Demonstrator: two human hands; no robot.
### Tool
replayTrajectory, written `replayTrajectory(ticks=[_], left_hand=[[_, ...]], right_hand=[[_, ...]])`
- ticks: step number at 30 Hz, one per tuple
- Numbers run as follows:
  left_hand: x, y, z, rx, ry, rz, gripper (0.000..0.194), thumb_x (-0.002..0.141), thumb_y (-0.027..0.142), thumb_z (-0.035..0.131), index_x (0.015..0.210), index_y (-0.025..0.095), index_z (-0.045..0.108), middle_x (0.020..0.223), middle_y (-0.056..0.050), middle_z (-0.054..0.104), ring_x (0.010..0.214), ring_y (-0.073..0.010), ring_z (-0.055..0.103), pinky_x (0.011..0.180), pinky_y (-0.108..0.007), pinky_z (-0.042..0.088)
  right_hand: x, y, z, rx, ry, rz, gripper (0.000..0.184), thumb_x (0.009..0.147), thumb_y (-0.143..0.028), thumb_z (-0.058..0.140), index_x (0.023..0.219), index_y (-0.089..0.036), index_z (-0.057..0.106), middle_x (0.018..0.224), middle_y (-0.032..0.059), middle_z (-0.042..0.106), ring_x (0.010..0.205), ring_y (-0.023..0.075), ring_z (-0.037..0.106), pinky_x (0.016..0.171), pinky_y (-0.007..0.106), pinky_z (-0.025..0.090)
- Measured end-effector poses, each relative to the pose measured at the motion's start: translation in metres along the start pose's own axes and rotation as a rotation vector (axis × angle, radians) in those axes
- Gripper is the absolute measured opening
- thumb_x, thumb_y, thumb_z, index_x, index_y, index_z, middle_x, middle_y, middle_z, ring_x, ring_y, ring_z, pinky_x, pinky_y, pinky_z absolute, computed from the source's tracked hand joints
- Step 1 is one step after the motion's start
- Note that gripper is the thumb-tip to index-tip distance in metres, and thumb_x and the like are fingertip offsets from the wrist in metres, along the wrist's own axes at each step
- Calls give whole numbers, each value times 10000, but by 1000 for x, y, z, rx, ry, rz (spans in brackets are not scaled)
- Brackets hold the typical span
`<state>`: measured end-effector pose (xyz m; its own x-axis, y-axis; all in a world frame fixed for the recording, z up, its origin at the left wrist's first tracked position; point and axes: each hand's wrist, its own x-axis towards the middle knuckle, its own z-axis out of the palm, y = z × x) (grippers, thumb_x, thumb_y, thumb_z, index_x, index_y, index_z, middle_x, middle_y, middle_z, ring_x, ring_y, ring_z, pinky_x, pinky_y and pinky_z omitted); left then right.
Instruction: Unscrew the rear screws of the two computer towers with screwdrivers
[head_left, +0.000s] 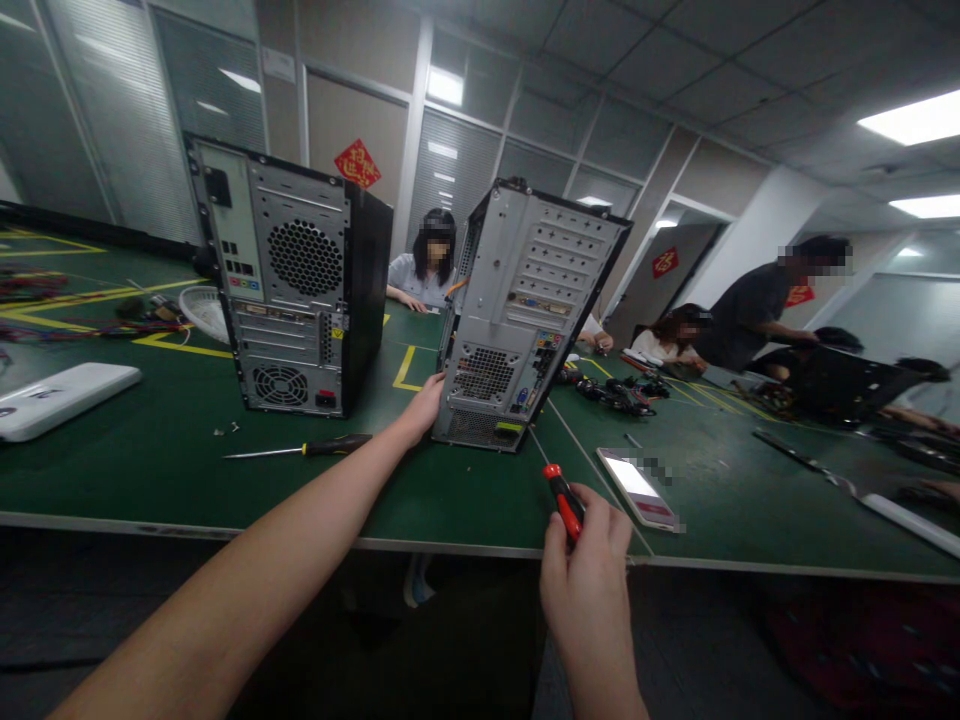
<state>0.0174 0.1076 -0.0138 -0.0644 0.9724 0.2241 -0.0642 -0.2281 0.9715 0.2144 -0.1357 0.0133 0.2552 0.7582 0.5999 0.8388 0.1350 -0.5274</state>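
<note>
A silver computer case [525, 310] stands upright on the green table [150, 470], its rear panel of ports and vents facing me. My left hand [424, 405] reaches out and rests against the case's lower left edge. My right hand [589, 575] is near the table's front edge, closed around a screwdriver [564, 500] with a red and black handle whose thin shaft points toward the case's base.
A second, black computer case [292, 275] stands to the left. A black-handled screwdriver [300, 450] and small screws [225, 430] lie before it. A phone [637, 485] lies right of my hand. A white panel [60, 395] is at far left. People sit at the far side.
</note>
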Motion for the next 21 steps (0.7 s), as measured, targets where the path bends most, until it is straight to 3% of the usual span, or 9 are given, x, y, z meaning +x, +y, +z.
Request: replayTrajectory(ticks=[13, 21], left_hand=[[-1, -1, -3, 13, -14, -18, 487, 917, 556, 499, 1255, 248, 668, 1465, -71, 612, 1360, -307, 542, 1153, -454, 394], [1, -2, -3, -9, -13, -25, 506, 914, 562, 509, 1273, 234, 654, 1431, -94, 634, 1341, -309, 558, 1140, -453, 407]], right_hand=[[1, -4, -2, -4, -6, 36, 368, 1013, -412, 392, 1253, -188, 560, 1161, 134, 528, 1040, 300, 616, 851, 460, 518], [1, 1, -1, -15, 36, -47, 344, 1022, -389, 417, 1114, -202, 691, 1187, 128, 514, 1073, 281, 598, 902, 454, 514]])
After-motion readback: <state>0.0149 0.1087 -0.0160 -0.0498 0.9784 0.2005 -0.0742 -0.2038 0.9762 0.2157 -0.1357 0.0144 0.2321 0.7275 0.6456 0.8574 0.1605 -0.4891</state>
